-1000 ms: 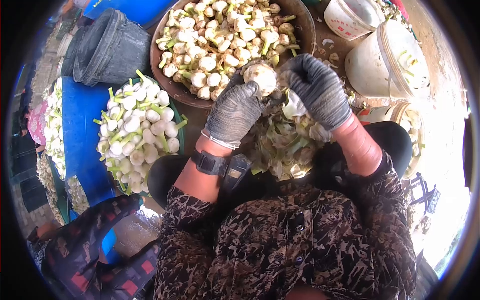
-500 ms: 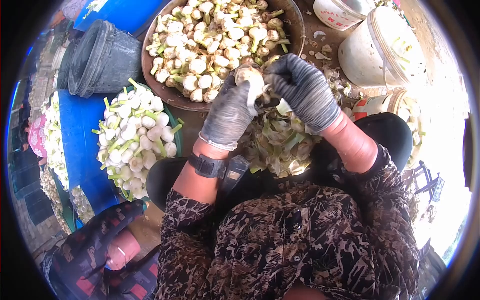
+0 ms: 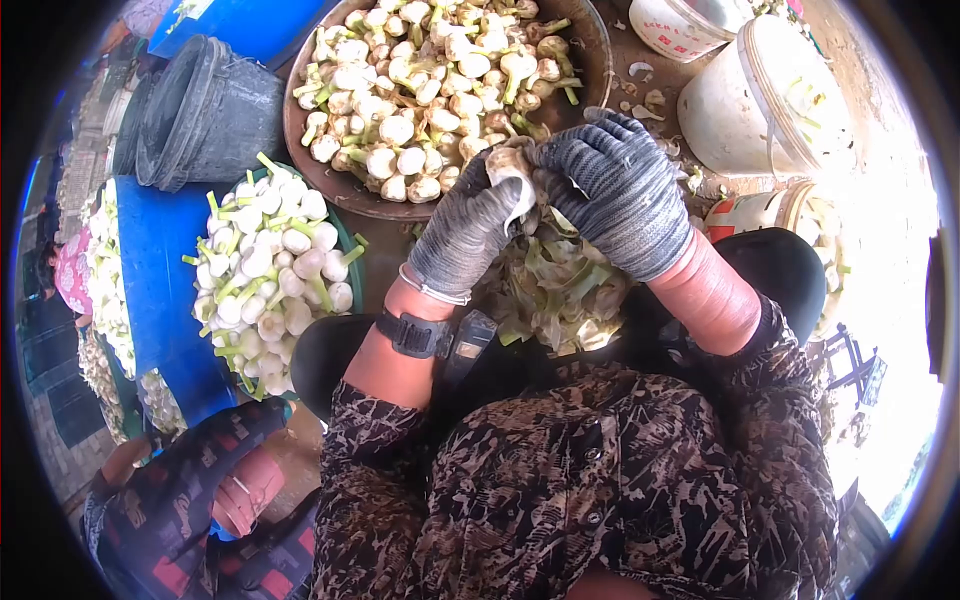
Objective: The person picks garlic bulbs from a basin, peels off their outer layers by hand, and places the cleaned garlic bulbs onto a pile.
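Both hands wear grey striped gloves and meet at the near rim of a wide brown pan (image 3: 300, 150) heaped with unpeeled garlic bulbs (image 3: 395, 130). Fingers of my left hand (image 3: 465, 225) wrap round a garlic bulb (image 3: 508, 165), thumb on its pale side. My right hand (image 3: 620, 190) is closed against the bulb's right side; its fingertips are partly hidden, and what they pinch is too small to name. Loose husks (image 3: 560, 285) lie in a pile below the hands. White peeled bulbs (image 3: 270, 270) with green stems fill a green basin at the left.
Dark buckets (image 3: 215, 115) lie tilted at the upper left, near a blue tub (image 3: 165, 300). White buckets (image 3: 745, 100) stand at the upper right, with husk scraps on the ground beside them. Another person's patterned sleeve (image 3: 180, 500) shows at the lower left.
My right hand has turned and moved slightly down and right, its back now more visible. The bulb in my left hand has tilted. The other person's arm at the lower left has shifted.
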`<state>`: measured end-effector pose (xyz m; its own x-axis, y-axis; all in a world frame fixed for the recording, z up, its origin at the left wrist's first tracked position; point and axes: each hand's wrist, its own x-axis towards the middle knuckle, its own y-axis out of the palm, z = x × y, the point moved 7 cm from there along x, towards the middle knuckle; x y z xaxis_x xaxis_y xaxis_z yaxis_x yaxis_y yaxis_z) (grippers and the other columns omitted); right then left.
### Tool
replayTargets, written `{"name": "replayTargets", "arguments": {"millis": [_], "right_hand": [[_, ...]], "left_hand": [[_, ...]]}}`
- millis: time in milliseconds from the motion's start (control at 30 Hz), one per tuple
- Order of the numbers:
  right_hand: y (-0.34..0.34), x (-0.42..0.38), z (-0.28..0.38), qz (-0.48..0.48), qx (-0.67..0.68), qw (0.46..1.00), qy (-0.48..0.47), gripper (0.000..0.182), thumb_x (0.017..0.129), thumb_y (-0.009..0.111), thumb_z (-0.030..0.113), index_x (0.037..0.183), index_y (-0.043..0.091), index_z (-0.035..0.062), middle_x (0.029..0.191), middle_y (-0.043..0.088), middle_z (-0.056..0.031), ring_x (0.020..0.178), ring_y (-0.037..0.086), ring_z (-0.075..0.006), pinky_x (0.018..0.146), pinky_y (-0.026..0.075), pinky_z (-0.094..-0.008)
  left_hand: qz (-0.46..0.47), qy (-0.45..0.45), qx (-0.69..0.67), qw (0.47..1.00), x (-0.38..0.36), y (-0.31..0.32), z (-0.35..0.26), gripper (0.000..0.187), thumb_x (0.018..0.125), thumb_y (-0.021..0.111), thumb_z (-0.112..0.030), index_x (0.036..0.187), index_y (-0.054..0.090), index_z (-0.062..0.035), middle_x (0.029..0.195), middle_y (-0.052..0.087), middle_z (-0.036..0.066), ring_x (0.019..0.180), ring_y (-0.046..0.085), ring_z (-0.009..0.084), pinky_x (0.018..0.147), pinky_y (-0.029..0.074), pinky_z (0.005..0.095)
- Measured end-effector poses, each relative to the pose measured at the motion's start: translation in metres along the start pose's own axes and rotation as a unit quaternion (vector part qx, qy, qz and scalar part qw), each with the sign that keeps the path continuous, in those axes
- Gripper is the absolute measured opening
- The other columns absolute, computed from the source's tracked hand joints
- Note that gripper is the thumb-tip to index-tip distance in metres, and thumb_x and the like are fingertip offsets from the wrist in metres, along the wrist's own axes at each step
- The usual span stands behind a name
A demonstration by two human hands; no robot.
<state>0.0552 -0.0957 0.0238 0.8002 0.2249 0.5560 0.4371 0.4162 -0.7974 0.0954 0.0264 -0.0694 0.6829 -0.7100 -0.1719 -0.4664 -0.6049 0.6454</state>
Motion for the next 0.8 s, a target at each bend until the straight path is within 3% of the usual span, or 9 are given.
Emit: {"name": "replayTargets", "arguments": {"millis": [267, 433, 467, 500, 533, 567, 600, 667, 800], "right_hand": [[0.030, -0.020, -0.038, 0.101, 0.235, 0.922, 0.290, 0.013, 0.085, 0.065, 0.014, 0.092, 0.065, 0.0033, 0.082, 0.067, -0.0133, 0.073, 0.065, -0.0262, 0.069, 0.052, -0.0342], [0.032, -0.034, -0.040, 0.070, 0.430, 0.854, 0.284, 0.022, 0.087, 0.064, 0.022, 0.091, 0.064, 0.0010, 0.085, 0.066, -0.0198, 0.080, 0.066, -0.0317, 0.070, 0.051, -0.0394], [0.052, -0.047, -0.048, 0.055, 0.477, 0.834, 0.272, 0.021, 0.087, 0.064, 0.022, 0.090, 0.063, 0.0012, 0.083, 0.065, -0.0201, 0.080, 0.065, -0.0326, 0.070, 0.051, -0.0397], [0.075, -0.063, -0.050, 0.046, 0.553, 0.758, 0.344, 0.020, 0.083, 0.065, 0.020, 0.091, 0.063, 0.0022, 0.082, 0.064, -0.0189, 0.081, 0.064, -0.0345, 0.071, 0.051, -0.0410], [0.014, -0.040, -0.031, 0.046, 0.345, 0.910, 0.224, 0.021, 0.079, 0.066, 0.018, 0.093, 0.063, 0.0030, 0.085, 0.064, -0.0187, 0.082, 0.063, -0.0369, 0.072, 0.051, -0.0429], [0.033, -0.046, -0.034, -0.024, 0.464, 0.855, 0.229, 0.024, 0.075, 0.066, 0.017, 0.094, 0.063, 0.0035, 0.087, 0.064, -0.0185, 0.081, 0.062, -0.0389, 0.073, 0.051, -0.0438], [-0.028, -0.019, -0.013, 0.082, 0.246, 0.950, 0.173, 0.024, 0.074, 0.067, 0.018, 0.093, 0.062, 0.0041, 0.088, 0.063, -0.0184, 0.082, 0.063, -0.0373, 0.072, 0.051, -0.0432], [-0.044, -0.017, 0.005, 0.016, 0.109, 0.993, 0.031, 0.024, 0.072, 0.069, 0.019, 0.090, 0.061, 0.0040, 0.086, 0.063, -0.0189, 0.081, 0.063, -0.0359, 0.070, 0.051, -0.0435], [-0.014, -0.022, -0.003, 0.060, 0.091, 0.987, 0.120, 0.030, 0.076, 0.069, 0.023, 0.097, 0.061, 0.0029, 0.088, 0.063, -0.0171, 0.074, 0.062, -0.0367, 0.068, 0.050, -0.0423]], "left_hand": [[0.032, 0.030, 0.370, 0.928, -0.008, 0.016, -0.014, 0.081, 0.079, 0.072, -0.041, 0.140, 0.037, -0.0017, 0.112, 0.058, 0.005, 0.099, 0.056, 0.0129, 0.090, 0.046, 0.0285], [0.019, -0.043, 0.424, 0.904, -0.010, 0.025, -0.008, 0.065, 0.083, 0.064, -0.010, 0.140, 0.034, -0.0004, 0.133, 0.049, 0.010, 0.121, 0.049, 0.0215, 0.105, 0.038, 0.0341], [0.024, 0.057, 0.365, 0.929, -0.007, 0.041, -0.012, 0.073, 0.078, 0.062, -0.015, 0.143, 0.032, 0.0016, 0.106, 0.053, 0.001, 0.089, 0.052, 0.0087, 0.075, 0.047, 0.0218], [0.030, 0.059, 0.417, 0.907, -0.004, 0.043, -0.011, 0.068, 0.078, 0.059, -0.014, 0.141, 0.036, 0.0017, 0.104, 0.053, 0.001, 0.093, 0.052, 0.0082, 0.079, 0.046, 0.0218], [0.039, 0.009, 0.326, 0.945, -0.006, 0.029, -0.003, 0.061, 0.081, 0.060, -0.017, 0.136, 0.041, 0.0022, 0.096, 0.054, 0.000, 0.087, 0.053, 0.0097, 0.078, 0.046, 0.0245], [0.113, -0.022, 0.280, 0.953, -0.007, 0.023, 0.006, 0.051, 0.087, 0.059, -0.023, 0.129, 0.046, 0.0013, 0.086, 0.053, -0.001, 0.076, 0.052, 0.0108, 0.071, 0.045, 0.0275], [0.173, -0.008, 0.270, 0.947, -0.004, 0.013, 0.013, 0.051, 0.087, 0.059, -0.023, 0.129, 0.046, 0.0013, 0.086, 0.053, -0.001, 0.076, 0.052, 0.0108, 0.071, 0.045, 0.0275], [0.046, 0.003, 0.507, 0.861, 0.008, -0.031, 0.015, 0.048, 0.097, 0.050, -0.033, 0.130, 0.046, 0.0013, 0.100, 0.058, 0.006, 0.090, 0.054, 0.0178, 0.080, 0.045, 0.0350], [-0.019, 0.020, 0.495, 0.868, 0.001, -0.016, 0.007, 0.067, 0.086, 0.059, -0.052, 0.123, 0.047, 0.0022, 0.112, 0.056, 0.012, 0.105, 0.053, 0.0231, 0.094, 0.041, 0.0365]]}}
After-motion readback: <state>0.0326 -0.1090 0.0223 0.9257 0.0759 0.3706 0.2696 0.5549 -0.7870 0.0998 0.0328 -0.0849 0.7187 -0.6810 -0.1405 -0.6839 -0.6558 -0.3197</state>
